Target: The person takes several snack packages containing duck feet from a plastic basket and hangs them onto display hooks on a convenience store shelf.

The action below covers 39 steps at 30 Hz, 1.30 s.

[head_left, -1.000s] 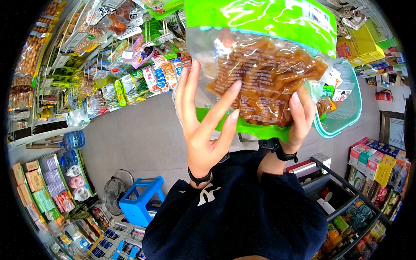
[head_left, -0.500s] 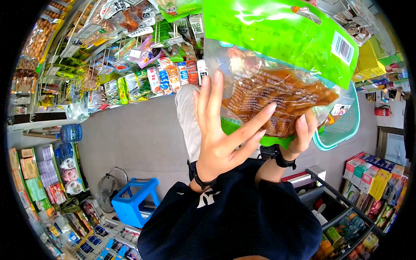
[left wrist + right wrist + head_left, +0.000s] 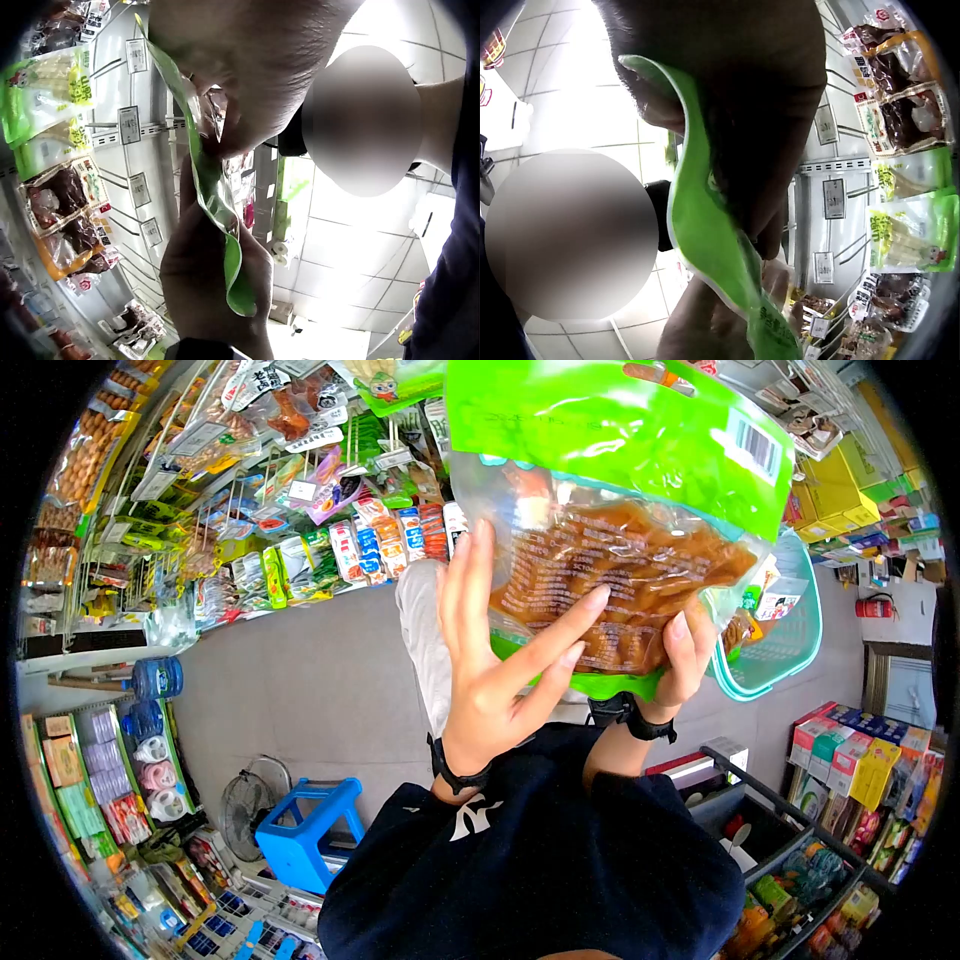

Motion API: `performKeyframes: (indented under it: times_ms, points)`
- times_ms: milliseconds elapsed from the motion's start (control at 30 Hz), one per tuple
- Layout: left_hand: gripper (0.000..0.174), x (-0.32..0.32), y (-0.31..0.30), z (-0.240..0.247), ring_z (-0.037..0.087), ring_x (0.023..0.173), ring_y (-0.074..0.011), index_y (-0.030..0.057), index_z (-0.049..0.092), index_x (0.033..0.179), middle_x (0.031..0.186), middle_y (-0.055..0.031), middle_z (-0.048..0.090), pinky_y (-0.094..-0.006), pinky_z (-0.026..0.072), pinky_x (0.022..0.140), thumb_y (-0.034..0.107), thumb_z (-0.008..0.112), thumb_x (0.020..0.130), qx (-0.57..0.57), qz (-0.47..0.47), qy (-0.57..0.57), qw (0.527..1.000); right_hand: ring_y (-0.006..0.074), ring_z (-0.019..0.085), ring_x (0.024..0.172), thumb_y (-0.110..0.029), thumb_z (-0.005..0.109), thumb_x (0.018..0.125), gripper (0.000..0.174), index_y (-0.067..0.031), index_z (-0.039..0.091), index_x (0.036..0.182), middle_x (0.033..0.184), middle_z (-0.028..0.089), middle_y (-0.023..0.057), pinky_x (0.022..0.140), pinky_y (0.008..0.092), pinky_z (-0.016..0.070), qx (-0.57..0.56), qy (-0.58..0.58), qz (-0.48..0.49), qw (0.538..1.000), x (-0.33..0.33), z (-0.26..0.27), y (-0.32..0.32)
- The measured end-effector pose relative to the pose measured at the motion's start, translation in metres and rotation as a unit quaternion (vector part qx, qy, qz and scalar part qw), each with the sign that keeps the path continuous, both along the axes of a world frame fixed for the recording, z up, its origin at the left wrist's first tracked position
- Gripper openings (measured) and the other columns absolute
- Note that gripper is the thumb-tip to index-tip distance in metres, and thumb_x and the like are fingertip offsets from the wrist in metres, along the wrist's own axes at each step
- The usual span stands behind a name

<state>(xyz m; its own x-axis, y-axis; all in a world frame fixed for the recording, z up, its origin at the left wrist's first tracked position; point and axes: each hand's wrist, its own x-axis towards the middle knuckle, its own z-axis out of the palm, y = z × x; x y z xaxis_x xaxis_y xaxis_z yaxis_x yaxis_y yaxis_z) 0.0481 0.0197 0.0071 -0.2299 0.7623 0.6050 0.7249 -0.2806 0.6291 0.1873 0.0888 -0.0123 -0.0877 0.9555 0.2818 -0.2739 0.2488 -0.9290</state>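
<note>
A clear and bright-green food bag (image 3: 620, 580), packed with glossy brown pieces, is held up before the chest. White print covers its clear window, and its green top band has a barcode and a hanging slot. My right hand (image 3: 685, 660) grips the lower right edge, thumb on the near face and other fingers mostly hidden behind. My left hand (image 3: 485, 690) lies along the left side with fingers straight and spread. One of its fingers points across the printed text. Both wrist views look at the bag nearly edge-on between the hands.
A teal shopping basket (image 3: 775, 650) holding packages stands right of the bag. Hanging snack packs (image 3: 380, 540) line the shelf at the upper left. Behind are a blue stool (image 3: 310, 830) and a fan (image 3: 245, 810). Colourful boxes (image 3: 855, 755) are stacked at the right.
The bag first shifted right and dipped, then came back slightly left in the head view. The left pointing finger slid right and stays on the text; the right hand keeps its grip.
</note>
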Motion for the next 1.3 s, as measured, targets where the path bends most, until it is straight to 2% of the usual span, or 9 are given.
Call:
performKeyframes:
  times_ms: [100,200,233,300,333,467,667,933,1300]
  points:
    - [0.038,-0.002,0.001,-0.002,0.025,0.123,-0.0376,0.0206,0.061,0.106,0.134,-0.0255,0.021,-0.0448,0.0162,0.100,0.010,0.060,0.070,0.005,-0.008,-0.018,1.000,0.0122,0.045,0.070,-0.020,0.050,0.076,0.030,0.0071,0.054,0.086,0.076,0.053,0.0064,0.065,0.0239,0.0352,-0.023,-0.005,0.031,0.999,0.006,-0.003,-0.001]
    - [0.034,-0.007,0.001,-0.003,0.026,0.123,-0.0331,0.0115,0.062,0.104,0.135,-0.0218,0.023,-0.0386,0.0196,0.101,0.006,0.061,0.070,0.017,-0.005,-0.083,0.996,0.0101,0.047,0.076,-0.014,0.050,0.079,0.027,0.0077,0.054,0.096,0.083,0.055,0.0057,0.069,0.0220,0.0369,-0.057,0.010,0.033,0.998,-0.006,0.017,-0.007]
    - [0.043,-0.009,0.002,-0.004,0.025,0.124,-0.0322,0.0069,0.055,0.112,0.135,-0.0216,0.023,-0.0391,0.0192,0.101,0.008,0.062,0.070,0.044,0.011,-0.111,0.993,0.0115,0.050,0.084,-0.012,0.052,0.079,0.029,0.0074,0.052,0.101,0.093,0.056,0.0077,0.075,0.0223,0.0379,-0.055,-0.009,0.102,0.993,0.006,0.009,-0.004]
    - [0.059,-0.013,0.009,-0.012,0.023,0.125,-0.0318,0.0028,0.041,0.123,0.135,-0.0217,0.022,-0.0393,0.0187,0.101,0.011,0.064,0.069,0.089,-0.007,-0.211,0.973,0.0129,0.050,0.091,-0.008,0.054,0.079,0.032,0.0072,0.049,0.106,0.101,0.055,0.0095,0.081,0.0240,0.0378,-0.041,0.035,0.159,0.986,0.001,0.012,-0.006]
    - [0.071,-0.018,0.007,-0.016,0.020,0.127,-0.0302,-0.0008,0.027,0.129,0.135,-0.0215,0.021,-0.0392,0.0157,0.102,0.014,0.064,0.070,0.055,-0.006,-0.179,0.982,0.0136,0.050,0.094,-0.004,0.054,0.078,0.035,0.0073,0.047,0.110,0.103,0.055,0.0098,0.083,0.0253,0.0378,-0.024,0.055,0.184,0.981,0.000,0.011,-0.006]
    - [0.071,-0.015,0.009,-0.018,0.014,0.128,-0.0282,-0.0014,0.022,0.130,0.137,-0.0202,0.016,-0.0384,0.0082,0.103,0.018,0.059,0.073,0.068,-0.007,-0.251,0.966,0.0163,0.048,0.100,-0.004,0.052,0.080,0.038,0.0080,0.043,0.114,0.110,0.052,0.0116,0.087,0.0277,0.0357,-0.058,0.070,0.203,0.975,-0.005,0.012,-0.009]
    - [0.067,-0.013,0.008,-0.017,0.013,0.129,-0.0279,-0.0014,0.023,0.129,0.138,-0.0204,0.015,-0.0378,0.0075,0.103,0.021,0.056,0.075,0.050,0.000,-0.263,0.964,0.0169,0.046,0.103,-0.009,0.049,0.083,0.038,0.0083,0.042,0.115,0.112,0.051,0.0119,0.090,0.0274,0.0330,-0.076,0.091,0.233,0.965,-0.006,0.015,-0.012]
    - [0.064,-0.013,0.009,-0.022,0.014,0.128,-0.0272,0.0002,0.025,0.129,0.137,-0.0194,0.017,-0.0374,0.0081,0.103,0.019,0.055,0.076,0.042,-0.005,-0.288,0.957,0.0145,0.051,0.092,-0.007,0.051,0.082,0.029,0.0075,0.048,0.107,0.101,0.055,0.0099,0.081,0.0258,0.0389,-0.036,0.034,0.228,0.972,-0.004,0.013,-0.008]
    - [0.061,-0.019,0.009,-0.024,0.017,0.128,-0.0277,0.0004,0.028,0.128,0.136,-0.0196,0.021,-0.0372,0.0099,0.103,0.015,0.055,0.076,0.025,0.007,-0.259,0.966,0.0126,0.051,0.088,-0.006,0.050,0.083,0.025,0.0068,0.049,0.104,0.098,0.055,0.0086,0.077,0.0246,0.0399,-0.040,0.027,0.239,0.970,-0.004,0.012,-0.007]
